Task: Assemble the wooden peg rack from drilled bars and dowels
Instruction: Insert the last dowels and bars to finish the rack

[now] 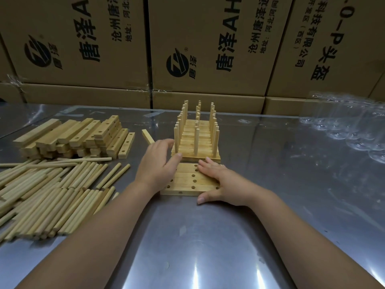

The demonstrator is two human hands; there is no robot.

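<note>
A partly built peg rack (195, 140) stands mid-table: several drilled bars side by side with three rows of upright dowels. Directly in front of it lie three drilled bars (188, 180) flat, side by side, their holes bare. My left hand (159, 163) rests with spread fingers on their left ends, fingertips touching the rack's front left corner. My right hand (216, 180) lies flat and spread on their right ends, thumb at the nearest bar's front edge. Neither hand grips anything.
A stack of drilled bars (77, 138) sits at the left rear, one short loose bar (148, 136) beside the rack. A big heap of dowels (48, 197) covers the left front. Cardboard boxes (208, 44) wall the back. Clear plastic wrap (350, 126) lies far right on the metal table (208, 247).
</note>
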